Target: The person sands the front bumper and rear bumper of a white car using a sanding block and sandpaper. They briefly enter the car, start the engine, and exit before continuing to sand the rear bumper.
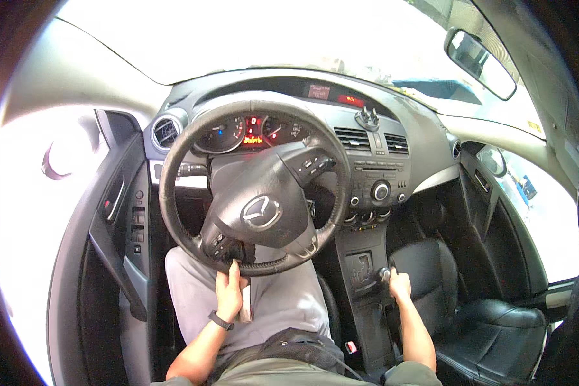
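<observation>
Your hands are well apart. Your left hand (230,293) touches the lower rim of the steering wheel (262,212), its thumb side up; how firmly it grips you cannot tell. Just right of that hand hangs a narrow pale object (246,303), too unclear to name. Your right hand (400,284) curls around the gear lever knob (385,274), beside the shift gate plate (360,268) to its left. A dark wristband (221,320) circles your left wrist. Beyond your left hand, past the wheel, the instrument cluster (253,132) glows red. Ahead of your right hand are the car stereo (380,186) and air vents (352,139); to its right is the black passenger seat (489,321).
</observation>
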Action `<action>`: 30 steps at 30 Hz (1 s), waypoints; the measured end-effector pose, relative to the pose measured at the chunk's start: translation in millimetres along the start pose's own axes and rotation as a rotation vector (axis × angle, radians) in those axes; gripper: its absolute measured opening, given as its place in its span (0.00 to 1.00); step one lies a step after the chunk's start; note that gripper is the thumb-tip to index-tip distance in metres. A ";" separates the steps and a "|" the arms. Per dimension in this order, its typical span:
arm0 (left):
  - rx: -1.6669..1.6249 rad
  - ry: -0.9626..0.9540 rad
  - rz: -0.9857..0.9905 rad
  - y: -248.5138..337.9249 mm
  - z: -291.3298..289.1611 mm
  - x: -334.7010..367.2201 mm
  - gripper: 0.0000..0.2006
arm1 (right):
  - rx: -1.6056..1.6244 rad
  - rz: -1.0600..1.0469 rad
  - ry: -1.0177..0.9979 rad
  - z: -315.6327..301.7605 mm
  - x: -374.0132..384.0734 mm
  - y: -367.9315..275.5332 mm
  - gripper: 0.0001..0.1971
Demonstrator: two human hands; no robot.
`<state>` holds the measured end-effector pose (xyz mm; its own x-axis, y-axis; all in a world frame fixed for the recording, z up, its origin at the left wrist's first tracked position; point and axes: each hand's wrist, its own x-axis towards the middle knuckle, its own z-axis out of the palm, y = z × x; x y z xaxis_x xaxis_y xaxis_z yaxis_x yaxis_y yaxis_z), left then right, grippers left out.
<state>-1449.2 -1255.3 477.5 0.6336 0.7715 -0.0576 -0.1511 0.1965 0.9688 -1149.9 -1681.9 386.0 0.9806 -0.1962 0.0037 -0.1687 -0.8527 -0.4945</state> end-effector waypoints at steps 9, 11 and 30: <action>0.054 -0.018 0.185 10.1 -2.9 5.1 0.15 | -0.015 0.114 -0.204 -14.2 -3.1 -9.5 0.34; 0.117 -0.013 0.164 13.5 -6.1 5.5 0.16 | 0.005 0.129 -0.196 -16.3 -3.9 -11.8 0.34; 0.309 -0.069 0.188 26.4 -38.4 23.8 0.18 | 0.018 0.141 -0.180 -21.5 -12.1 -17.2 0.33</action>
<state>-1467.2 -1208.5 492.5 0.6676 0.7323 0.1344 -0.0400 -0.1449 0.9886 -1161.1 -1675.3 413.1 0.9496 -0.2223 -0.2209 -0.3055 -0.8140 -0.4941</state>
